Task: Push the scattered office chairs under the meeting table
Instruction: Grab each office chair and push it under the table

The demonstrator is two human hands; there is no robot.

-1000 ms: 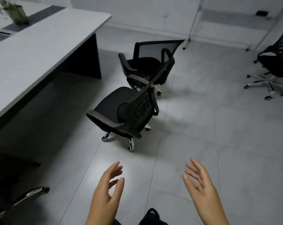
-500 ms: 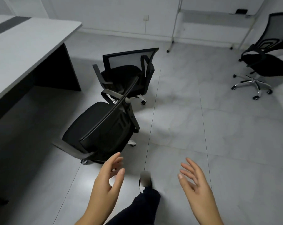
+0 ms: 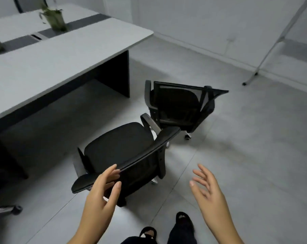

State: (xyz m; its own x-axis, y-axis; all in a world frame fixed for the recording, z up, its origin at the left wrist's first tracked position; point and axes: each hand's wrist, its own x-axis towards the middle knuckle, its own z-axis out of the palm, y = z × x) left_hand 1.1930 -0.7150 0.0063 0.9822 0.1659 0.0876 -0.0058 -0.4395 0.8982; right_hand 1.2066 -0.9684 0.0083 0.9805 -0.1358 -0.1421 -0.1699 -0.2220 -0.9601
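A black office chair (image 3: 119,147) stands just in front of me, its seat facing the grey meeting table (image 3: 48,55) at the upper left. My left hand (image 3: 103,189) is at the top edge of its backrest, fingers spread and touching the rim, not closed around it. My right hand (image 3: 207,192) hovers open over the floor to the right of the chair, touching nothing. A second black mesh-back chair (image 3: 180,104) stands beyond the first, near the table's end panel.
A potted plant (image 3: 55,18) stands on the table's dark centre strip. The chrome base of another chair (image 3: 6,209) shows at the lower left. A white stand's leg (image 3: 254,74) reaches the floor at the far right. My feet (image 3: 182,224) are at the bottom edge.
I have stepped closer to the near chair and turned left toward the table. My left hand has reached the backrest's top edge. The right hand stays open in the air.
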